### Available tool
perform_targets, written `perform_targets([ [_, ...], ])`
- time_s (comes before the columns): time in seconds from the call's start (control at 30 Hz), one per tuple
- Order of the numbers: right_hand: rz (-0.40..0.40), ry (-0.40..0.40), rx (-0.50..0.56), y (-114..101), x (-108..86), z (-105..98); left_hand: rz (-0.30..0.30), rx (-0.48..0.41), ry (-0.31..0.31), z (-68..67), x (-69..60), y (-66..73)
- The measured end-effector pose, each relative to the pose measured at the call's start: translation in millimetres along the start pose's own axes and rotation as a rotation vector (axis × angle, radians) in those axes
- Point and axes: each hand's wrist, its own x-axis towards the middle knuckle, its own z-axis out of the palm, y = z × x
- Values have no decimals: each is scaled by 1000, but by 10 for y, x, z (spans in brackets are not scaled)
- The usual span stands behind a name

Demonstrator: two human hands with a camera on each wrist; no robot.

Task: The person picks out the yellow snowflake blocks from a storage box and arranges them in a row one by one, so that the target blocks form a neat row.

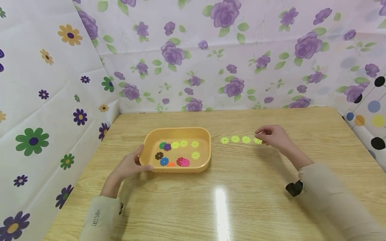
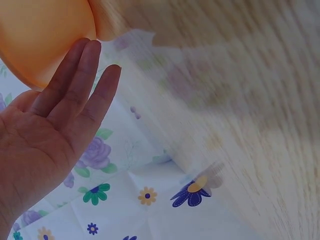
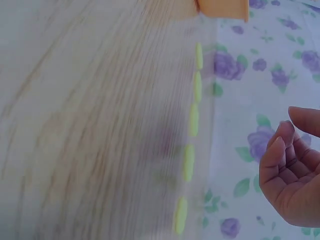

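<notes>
My left hand [image 1: 129, 164] is at the left end of an orange-yellow plastic tray [image 1: 208, 147]. Its thumb rests on the near rim, and in the left wrist view its straight fingers [image 2: 82, 75] touch the outer wall. Flower-shaped plastic discs lie in the tray, among them a blue disc [image 1: 164, 161], a pink disc [image 1: 185, 163] and a yellow disc [image 1: 195, 155]. Right of the tray, several yellow discs [image 1: 235, 139] form a row on the table. Over the row's right end is my right hand [image 1: 273, 136], fingers loosely bent, nothing visible between thumb and fingertips, partly hiding a disc.
The wooden table [image 1: 181, 204] meets a purple-flowered cloth [image 1: 193, 67] at the back and a daisy-patterned cloth [image 1: 54, 134] on the left. A dotted cloth [image 1: 374, 117] stands along the right edge.
</notes>
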Motion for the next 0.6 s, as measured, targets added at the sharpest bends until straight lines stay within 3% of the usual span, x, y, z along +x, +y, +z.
perform_targets([
  [0.6,-83,-55,97,-388,70,653,-3,-9,-4,3,-17,6],
])
